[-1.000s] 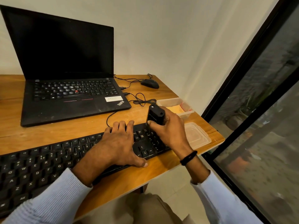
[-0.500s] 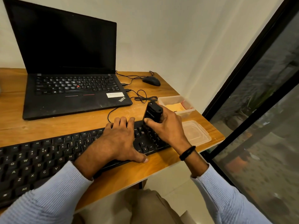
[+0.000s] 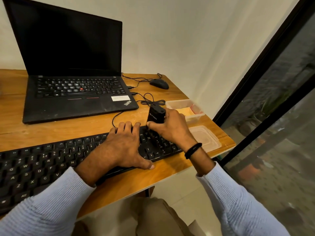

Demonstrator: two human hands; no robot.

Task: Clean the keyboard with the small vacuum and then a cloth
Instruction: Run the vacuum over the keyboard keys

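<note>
As we look down past the pale blue sleeves (image 3: 238,201), the left hand (image 3: 122,147) lies flat across the black keyboard (image 3: 42,160), fingers straight and reaching its far edge, thumb resting on the wooden table (image 3: 51,132) at the near edge. Just to its right, we see the right hand (image 3: 170,128), a black band (image 3: 192,150) on its wrist, wrapped firmly round the small vacuum (image 3: 156,114). That black vacuum stands nearly upright, tilted a little away from us, its lower end down on the keys at the keyboard's right end. Beside that end a clear plastic lid (image 3: 206,138) lies flat near the table's corner. Just beyond the right hand sits an open clear tub (image 3: 185,103) with something orange (image 3: 185,111) inside; we cannot tell whether it is the cloth. Further back a coiled black cable (image 3: 148,99) runs to the open laptop (image 3: 76,106), its screen dark. Beyond the cable a black mouse (image 3: 159,83) rests near the pale wall.
</note>
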